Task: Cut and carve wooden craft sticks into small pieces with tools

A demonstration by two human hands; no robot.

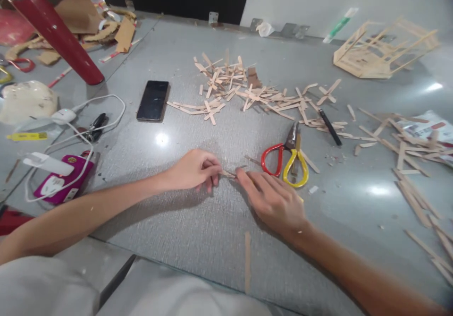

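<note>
Near the middle of the table, my left hand (pixel 196 169) is closed, pinching a short piece of wooden craft stick (pixel 227 173) between thumb and fingertips. My right hand (pixel 272 195) meets the other end of that piece with its fingertips; its thumb is mostly hidden under the hand. Just beyond my right hand lies a pair of scissors (pixel 291 140) with one red and one yellow handle loop, blades pointing away. A single flat craft stick (pixel 247 261) rests near the front edge, below my right hand.
Cut craft sticks (pixel 226 82) lie heaped at the back, with more sticks (pixel 410 150) to the right. A black pen (pixel 330 128), a phone (pixel 153 101), a stick-built frame (pixel 371 72), a purple power strip (pixel 67 179) with white cable and a red cylinder (pixel 58 37) surround the hands.
</note>
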